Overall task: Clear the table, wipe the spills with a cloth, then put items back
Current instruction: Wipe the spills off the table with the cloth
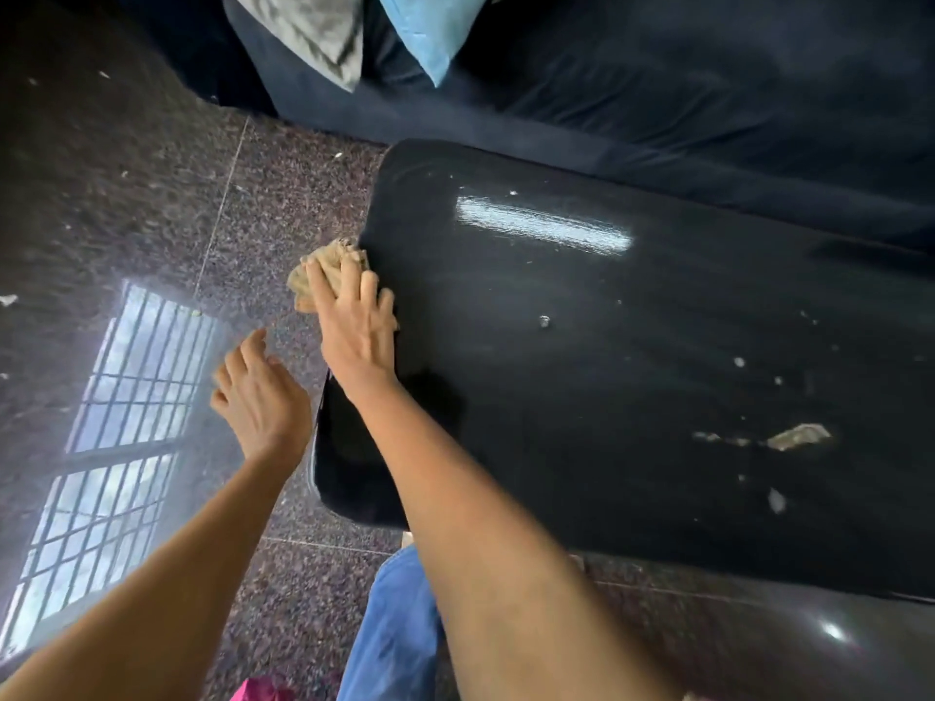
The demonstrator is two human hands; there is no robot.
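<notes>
A glossy black table [582,397] fills the right half of the head view. My right hand [356,326] presses a crumpled beige cloth [324,268] at the table's left edge, fingers spread over it. My left hand [260,397] hovers beside the table over the floor, cupped with fingers apart and nothing in it. Pale crumbs and a smeared scrap [797,437] lie on the right part of the tabletop, and small white specks [544,321] dot the middle.
A dark blue sofa [657,93] runs along the far side of the table, with a grey cushion [313,32] and a blue cushion [435,27]. The speckled granite floor [152,220] at the left carries small bits of debris. My jeans-clad leg [399,624] is near the table's front edge.
</notes>
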